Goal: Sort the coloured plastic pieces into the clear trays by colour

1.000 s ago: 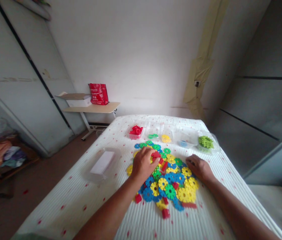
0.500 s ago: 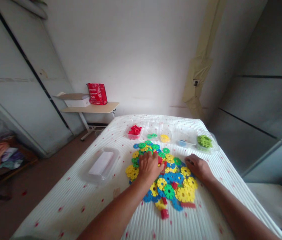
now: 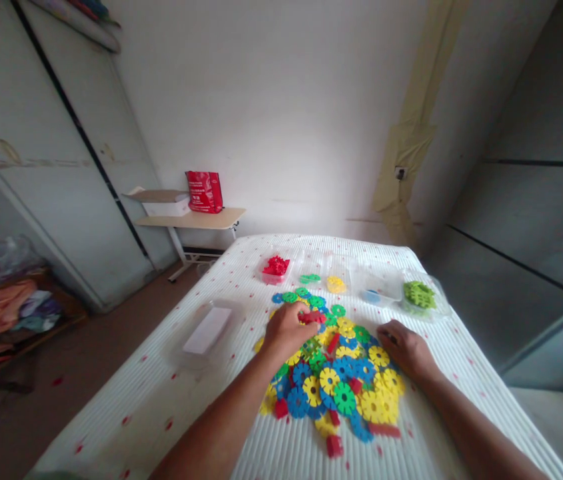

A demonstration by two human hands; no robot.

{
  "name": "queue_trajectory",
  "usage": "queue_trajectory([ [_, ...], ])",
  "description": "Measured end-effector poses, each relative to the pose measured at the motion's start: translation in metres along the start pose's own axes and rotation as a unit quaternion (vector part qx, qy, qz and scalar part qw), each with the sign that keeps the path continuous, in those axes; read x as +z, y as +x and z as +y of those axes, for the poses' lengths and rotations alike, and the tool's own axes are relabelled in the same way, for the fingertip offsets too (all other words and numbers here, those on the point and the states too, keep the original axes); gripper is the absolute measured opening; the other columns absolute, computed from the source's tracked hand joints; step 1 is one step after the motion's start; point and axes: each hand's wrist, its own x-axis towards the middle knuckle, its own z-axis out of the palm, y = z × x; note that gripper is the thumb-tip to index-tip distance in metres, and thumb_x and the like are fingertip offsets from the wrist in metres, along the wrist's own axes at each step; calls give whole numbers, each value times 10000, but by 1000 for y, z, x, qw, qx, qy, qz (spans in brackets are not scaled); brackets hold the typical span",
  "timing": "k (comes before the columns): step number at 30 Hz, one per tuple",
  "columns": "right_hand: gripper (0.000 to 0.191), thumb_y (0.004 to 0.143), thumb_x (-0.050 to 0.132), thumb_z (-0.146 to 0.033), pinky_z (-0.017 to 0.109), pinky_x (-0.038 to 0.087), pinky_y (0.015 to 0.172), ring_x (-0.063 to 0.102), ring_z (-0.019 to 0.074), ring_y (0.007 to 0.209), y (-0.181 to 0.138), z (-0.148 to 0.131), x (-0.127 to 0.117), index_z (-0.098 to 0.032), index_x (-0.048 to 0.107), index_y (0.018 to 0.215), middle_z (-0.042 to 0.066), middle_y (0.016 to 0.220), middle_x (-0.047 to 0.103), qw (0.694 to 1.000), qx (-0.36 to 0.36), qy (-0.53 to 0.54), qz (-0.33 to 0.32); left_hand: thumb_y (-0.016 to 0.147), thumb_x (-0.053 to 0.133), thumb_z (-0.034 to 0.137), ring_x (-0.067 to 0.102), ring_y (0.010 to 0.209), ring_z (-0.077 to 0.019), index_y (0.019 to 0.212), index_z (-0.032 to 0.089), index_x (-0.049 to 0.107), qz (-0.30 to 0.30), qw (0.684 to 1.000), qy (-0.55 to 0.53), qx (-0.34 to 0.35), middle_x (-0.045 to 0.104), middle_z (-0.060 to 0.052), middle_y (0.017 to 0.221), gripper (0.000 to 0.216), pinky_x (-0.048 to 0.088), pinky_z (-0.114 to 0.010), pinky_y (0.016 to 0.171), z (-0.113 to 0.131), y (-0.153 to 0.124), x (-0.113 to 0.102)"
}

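Note:
Over the upper left part of a loose pile of plastic snowflake discs (image 3: 344,397), my left hand (image 3: 287,331) is closed, with a red notched plastic piece (image 3: 312,318) between thumb and fingers. The discs are yellow, blue and green, with several red pieces among them, such as a red block (image 3: 334,445) at the near edge. My right hand (image 3: 407,349) rests on the table at the pile's right edge, fingers curled in. Whatever may be inside it is hidden.
Behind the pile stand clear tubs: one with red pieces (image 3: 276,266), then green pieces (image 3: 310,278), yellow pieces (image 3: 336,285), a blue piece (image 3: 372,295) and light green pieces (image 3: 419,295). A clear plastic tray (image 3: 234,313) with a white rectangle lies left.
My left hand has turned and lifted slightly from the pile, and a red piece now shows in its fingers. My right hand stays by the pile's edge. The view has shifted slightly.

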Motion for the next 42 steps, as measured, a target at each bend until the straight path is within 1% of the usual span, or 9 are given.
queue_trajectory([
  [7, 279, 847, 396, -368, 248, 461, 604, 611, 159, 664, 2, 1, -1, -226, 616, 750, 38, 756, 638, 1000, 3, 20, -1, 712, 610, 382, 597, 942, -208, 1002, 216, 627, 147, 981, 88, -93, 651, -61, 1011, 335, 442, -294, 801, -39, 74, -49],
  [11, 283, 856, 395, -360, 247, 463, 614, 621, 158, 663, 2, 6, 3, -224, 622, 757, 34, 753, 642, 1000, 5, 18, 2, 743, 563, 423, 559, 1016, -254, 1089, 247, 587, 156, 967, 159, -124, 625, -84, 1051, 389, 406, -377, 837, -44, 106, -47],
  [14, 291, 856, 395, -367, 244, 462, 603, 623, 159, 658, 2, 6, 3, -221, 623, 748, 33, 729, 636, 1000, 7, 14, -3, 748, 550, 451, 532, 1042, -289, 1113, 243, 578, 148, 959, 201, -137, 618, -111, 1064, 421, 372, -433, 854, -44, 108, -42],
  [20, 288, 832, 398, -378, 250, 467, 601, 616, 162, 659, 4, -1, -4, -221, 619, 736, 41, 737, 637, 1000, 5, 28, -5, 796, 492, 328, 546, 1020, -253, 1055, 242, 602, 170, 961, 184, -115, 631, -77, 1054, 294, 408, -387, 835, -41, 68, -43],
  [25, 289, 830, 392, -379, 256, 459, 593, 605, 162, 648, 3, -2, -4, -219, 616, 740, 44, 737, 633, 1000, 10, 28, -4, 802, 507, 321, 563, 1015, -201, 1026, 211, 612, 86, 989, 107, 52, 641, -58, 1045, 271, 431, -319, 900, -46, 3, -30],
  [29, 290, 834, 390, -375, 260, 454, 593, 599, 160, 643, 2, 0, -2, -218, 616, 744, 40, 734, 624, 1000, 8, 17, -1, 740, 583, 419, 515, 1134, -264, 1194, 220, 550, 28, 990, 95, 98, 578, -100, 1204, 496, 416, -408, 965, -74, -48, -12],
  [32, 281, 829, 413, -394, 258, 459, 594, 597, 159, 647, 2, 2, -1, -220, 621, 754, 36, 737, 627, 1000, 12, 29, -4, 712, 588, 550, 378, 1281, -322, 1349, 238, 406, 1, 988, 92, 120, 396, -126, 1410, 732, 364, -466, 1022, -94, -74, -7],
  [38, 254, 825, 451, -390, 252, 465, 606, 599, 154, 656, 1, 4, -1, -209, 626, 793, 38, 763, 643, 999, 19, 48, -8, 523, 623, 752, 211, 1353, -401, 1440, 332, 172, -126, 971, 97, 176, 173, -109, 1520, 1104, 247, -582, 1056, -94, -90, -12],
  [42, 243, 826, 449, -373, 248, 464, 605, 608, 157, 676, 1, 5, 1, -210, 628, 802, 32, 777, 646, 999, 27, 43, -9, 626, 573, 720, 223, 1351, -391, 1437, 297, 212, -104, 970, 106, 190, 174, -112, 1520, 984, 256, -582, 1057, -83, -90, -2],
])
